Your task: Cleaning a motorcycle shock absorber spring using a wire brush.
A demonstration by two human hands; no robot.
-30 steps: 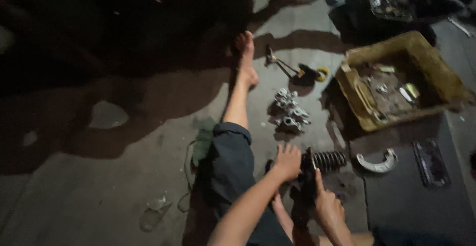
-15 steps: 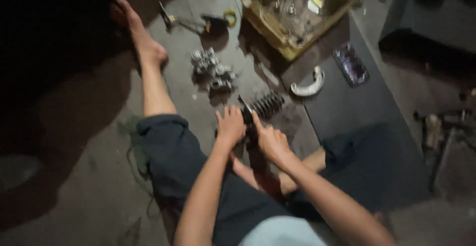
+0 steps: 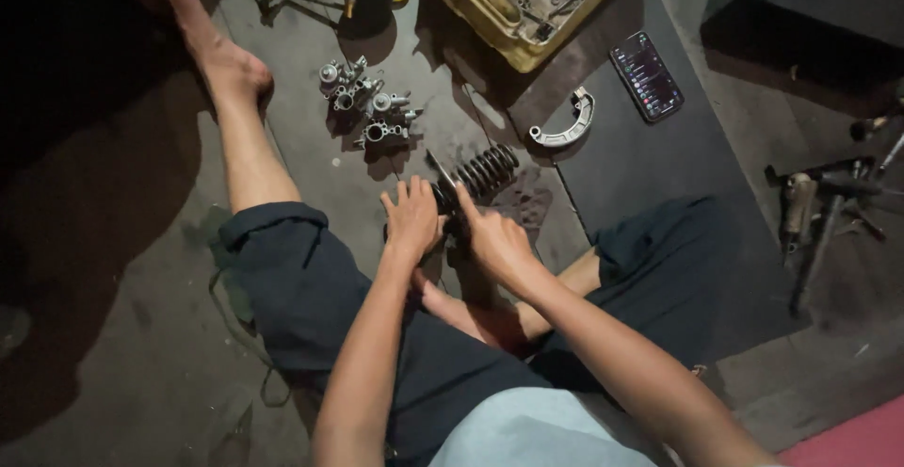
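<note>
While I look down from the head view, my left hand (image 3: 411, 220) lies with fingers spread over the near end of the black coil spring (image 3: 478, 174), pressing on it, and my right hand (image 3: 496, 240) wraps around the same end from the right. That spring lies on the concrete floor (image 3: 132, 335) just beyond my knees, running far-right. Farther off sit a cluster of metal carburettor parts (image 3: 367, 104), a curved brake shoe (image 3: 567, 123), a phone (image 3: 646, 75) and a yellow tray (image 3: 527, 48).
</note>
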